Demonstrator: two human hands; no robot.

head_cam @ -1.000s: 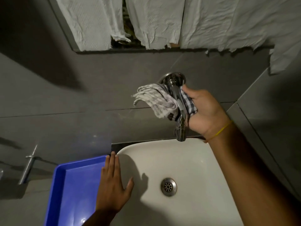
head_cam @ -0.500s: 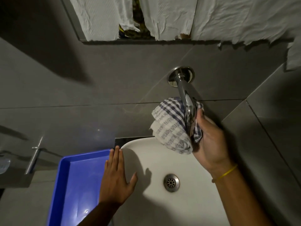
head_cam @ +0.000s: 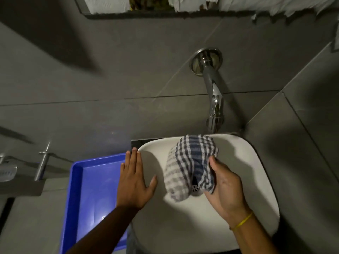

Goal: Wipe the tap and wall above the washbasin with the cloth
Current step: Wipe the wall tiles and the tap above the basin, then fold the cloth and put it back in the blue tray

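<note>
A chrome tap (head_cam: 212,88) sticks out of the grey tiled wall (head_cam: 128,70) above the white washbasin (head_cam: 256,162). My right hand (head_cam: 225,187) grips a bunched blue-and-white checked cloth (head_cam: 190,165) over the basin bowl, below the tap's spout and clear of it. The cloth hides most of the drain (head_cam: 195,188). My left hand (head_cam: 134,180) lies flat with fingers spread on the basin's left rim, holding nothing.
A blue plastic tray (head_cam: 91,189) sits left of the basin. A metal fitting (head_cam: 43,165) and a soap holder (head_cam: 7,171) are at the far left wall. Crumpled white paper (head_cam: 110,4) covers a mirror above. A side wall (head_cam: 302,143) closes the right.
My right hand has slid the cloth down along the tap, off its spout and into the basin. The view has tilted downward. My left hand has stayed on the rim.
</note>
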